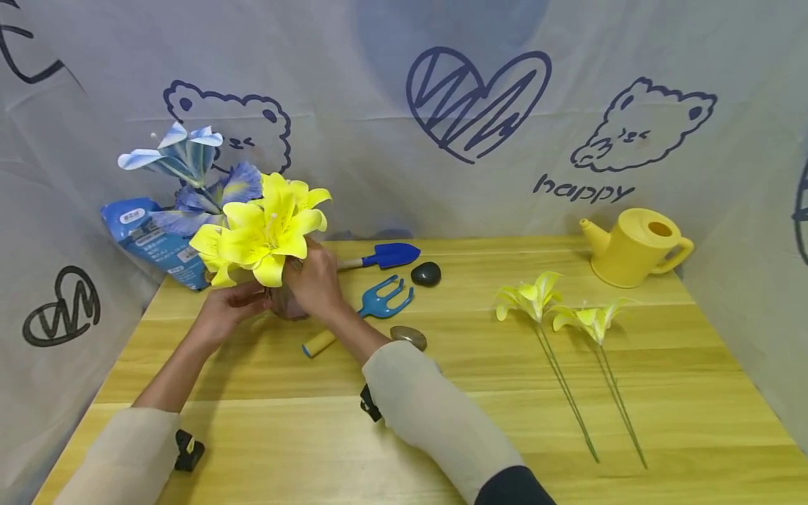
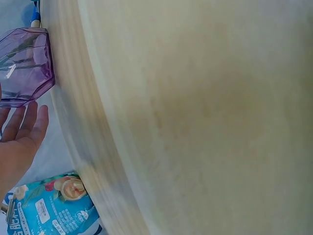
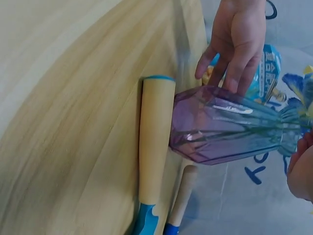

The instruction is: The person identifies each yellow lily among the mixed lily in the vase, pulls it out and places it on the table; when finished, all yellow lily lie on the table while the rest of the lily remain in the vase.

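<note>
A translucent purple-to-teal faceted glass vase stands on the table at the left, with green stems inside. Out of its top rise yellow lilies, a blue-purple iris and pale blue lilies. My left hand touches the vase's side with its fingers extended, as the left wrist view shows. At the vase's mouth, just below the yellow blooms, my right hand has its fingers curled around a yellow lily's stem; the blooms hide part of this grip.
A blue printed bag leans behind the vase. Right of it lie a blue trowel, a blue hand fork, a black stone and a brown stone. Two yellow lilies and a yellow watering can are farther right.
</note>
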`<action>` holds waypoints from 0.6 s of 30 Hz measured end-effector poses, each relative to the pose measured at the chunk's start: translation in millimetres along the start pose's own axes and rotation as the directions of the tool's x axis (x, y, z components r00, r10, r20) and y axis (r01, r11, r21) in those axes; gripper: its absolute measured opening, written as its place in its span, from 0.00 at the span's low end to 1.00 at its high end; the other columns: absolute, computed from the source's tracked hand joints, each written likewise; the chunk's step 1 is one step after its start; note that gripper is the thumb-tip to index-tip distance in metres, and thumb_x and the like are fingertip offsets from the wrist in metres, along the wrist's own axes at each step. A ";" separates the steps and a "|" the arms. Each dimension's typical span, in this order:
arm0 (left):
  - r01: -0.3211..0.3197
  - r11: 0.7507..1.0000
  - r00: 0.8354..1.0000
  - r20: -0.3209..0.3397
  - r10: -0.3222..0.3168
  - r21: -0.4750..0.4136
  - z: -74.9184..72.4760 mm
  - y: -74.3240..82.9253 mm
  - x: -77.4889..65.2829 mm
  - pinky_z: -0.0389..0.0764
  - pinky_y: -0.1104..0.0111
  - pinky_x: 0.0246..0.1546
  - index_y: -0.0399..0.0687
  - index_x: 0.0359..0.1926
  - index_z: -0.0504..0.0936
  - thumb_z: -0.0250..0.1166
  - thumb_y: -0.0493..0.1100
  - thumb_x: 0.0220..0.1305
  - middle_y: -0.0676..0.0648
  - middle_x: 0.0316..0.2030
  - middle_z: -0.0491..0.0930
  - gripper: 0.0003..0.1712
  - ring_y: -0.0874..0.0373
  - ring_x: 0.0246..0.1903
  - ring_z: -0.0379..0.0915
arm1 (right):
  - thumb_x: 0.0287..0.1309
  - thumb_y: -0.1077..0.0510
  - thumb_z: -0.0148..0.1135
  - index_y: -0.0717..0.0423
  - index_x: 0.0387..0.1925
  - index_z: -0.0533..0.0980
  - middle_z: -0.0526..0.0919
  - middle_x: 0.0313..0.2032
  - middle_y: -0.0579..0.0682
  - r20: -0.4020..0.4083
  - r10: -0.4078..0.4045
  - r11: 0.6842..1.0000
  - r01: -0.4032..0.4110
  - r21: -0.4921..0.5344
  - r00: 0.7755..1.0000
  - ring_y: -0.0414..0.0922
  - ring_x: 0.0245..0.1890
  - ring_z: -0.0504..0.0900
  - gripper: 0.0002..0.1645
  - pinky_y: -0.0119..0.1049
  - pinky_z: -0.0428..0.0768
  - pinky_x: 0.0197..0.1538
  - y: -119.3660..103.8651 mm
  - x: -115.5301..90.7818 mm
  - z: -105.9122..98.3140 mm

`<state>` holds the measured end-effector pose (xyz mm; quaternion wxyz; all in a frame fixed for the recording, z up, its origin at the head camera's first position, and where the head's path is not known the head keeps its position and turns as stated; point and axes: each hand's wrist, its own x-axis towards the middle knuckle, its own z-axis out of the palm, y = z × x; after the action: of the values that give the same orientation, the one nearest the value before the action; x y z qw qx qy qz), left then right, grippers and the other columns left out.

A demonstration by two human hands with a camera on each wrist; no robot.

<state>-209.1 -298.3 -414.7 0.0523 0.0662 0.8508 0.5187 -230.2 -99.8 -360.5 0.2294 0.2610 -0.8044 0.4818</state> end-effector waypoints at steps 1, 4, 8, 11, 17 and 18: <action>-0.010 1.000 1.000 0.001 0.010 -0.013 0.0 -0.2 0.1 0.74 0.75 0.40 0.37 0.60 0.63 0.57 0.47 0.60 0.35 0.57 0.64 0.30 0.56 0.50 0.69 | 0.57 0.63 0.52 0.60 0.39 0.77 0.77 0.22 0.48 -0.011 -0.007 1.000 0.006 -0.012 1.000 0.37 0.21 0.74 0.11 0.19 0.69 0.27 -1.5 -1.0 -0.3; -0.021 1.000 1.000 -0.006 0.021 -0.020 -0.1 -0.2 0.1 0.74 0.78 0.38 0.37 0.60 0.64 0.57 0.47 0.60 0.35 0.57 0.64 0.30 0.60 0.48 0.69 | 0.58 0.62 0.52 0.60 0.37 0.78 0.76 0.15 0.48 -0.044 -0.031 0.996 0.027 -0.089 0.999 0.37 0.15 0.72 0.10 0.20 0.68 0.23 -6.4 -3.4 -1.0; -0.019 1.000 1.000 -0.002 0.019 -0.001 -0.8 -0.2 0.3 0.73 0.78 0.39 0.39 0.61 0.63 0.58 0.47 0.60 0.36 0.57 0.63 0.31 0.49 0.52 0.66 | 0.58 0.64 0.52 0.58 0.32 0.79 0.75 0.14 0.48 -0.088 -0.075 0.989 0.062 -0.137 0.993 0.37 0.12 0.69 0.09 0.22 0.63 0.19 -9.1 -4.2 -1.6; -0.008 1.000 1.000 -0.001 0.008 0.024 -1.4 0.7 0.2 0.74 0.71 0.42 0.39 0.61 0.62 0.58 0.48 0.59 0.36 0.58 0.63 0.32 0.43 0.54 0.62 | 0.58 0.63 0.52 0.57 0.32 0.79 0.74 0.14 0.48 -0.107 -0.080 0.991 0.068 -0.111 0.991 0.38 0.12 0.68 0.09 0.24 0.59 0.18 -8.7 -3.4 -2.5; -0.003 0.998 0.974 -0.224 0.016 0.059 4.1 19.1 -1.3 0.70 0.55 0.47 0.45 0.60 0.65 0.61 0.52 0.55 0.42 0.56 0.67 0.33 0.48 0.56 0.61 | 0.58 0.60 0.54 0.58 0.35 0.80 0.81 0.22 0.49 -0.048 -0.031 0.993 0.025 -0.118 0.998 0.37 0.17 0.73 0.09 0.18 0.65 0.22 -5.2 -1.6 -4.6; -0.017 0.999 0.958 -0.287 0.028 0.043 6.5 24.8 -1.1 0.70 0.57 0.48 0.46 0.60 0.65 0.63 0.50 0.54 0.44 0.55 0.68 0.33 0.50 0.55 0.62 | 0.57 0.61 0.54 0.58 0.34 0.80 0.80 0.21 0.49 -0.035 -0.027 0.990 0.022 -0.141 0.999 0.37 0.15 0.71 0.09 0.19 0.63 0.21 -4.6 -1.6 -5.1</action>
<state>-205.6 -281.6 -395.6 -0.0791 0.0009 0.8587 0.5063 -225.4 -96.8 -356.3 0.2679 0.2453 -0.8286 0.4260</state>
